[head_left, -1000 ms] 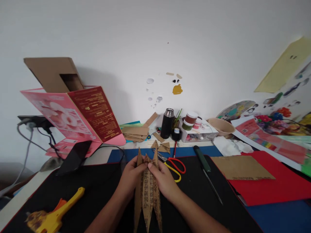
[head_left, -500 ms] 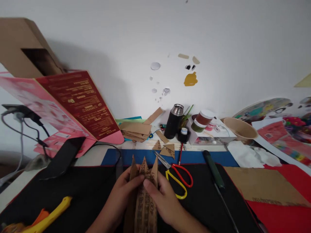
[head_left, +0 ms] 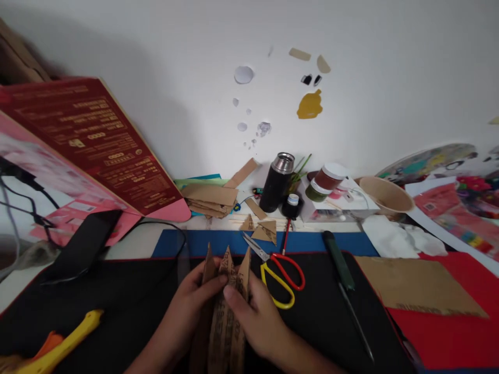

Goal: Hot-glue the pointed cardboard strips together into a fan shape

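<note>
Yellow and orange, a tool point(head_left: 64, 343) lies on the black mat point(head_left: 136, 296) at nine o'clock from the printed cardboard point(head_left: 221, 324) in the person's hands, partly cut off by the edge of view. At ten o'clock a dark phone point(head_left: 83, 246) rests at a slant, and behind it, toward eleven, stands a red and pink box point(head_left: 89, 143) with gold lettering. The left hand point(head_left: 190, 304) grips the printed cardboard from its left side, thumb across the front and the other fingers mostly hidden behind. Straight up at twelve, a stack of brown cardboard point(head_left: 210, 197) lies on the worktop point(head_left: 134, 244) near the wall. The printed cardboard sits at the bottom centre, its three pointed tips upward. The right hand point(head_left: 253, 317) holds it from the right, fingers closed round its edge, the two thumbs just beside each other. At one o'clock lie small cardboard scraps point(head_left: 264, 231), with a black flask point(head_left: 271, 189) upright beyond them. Scissors point(head_left: 277, 278) with one red and one yellow loop lie at two o'clock, near the right hand. Between two and three is a green-handled tool point(head_left: 338, 262); at three, a flat cardboard sheet point(head_left: 423, 285) overlaps red paper point(head_left: 448, 337).
</note>
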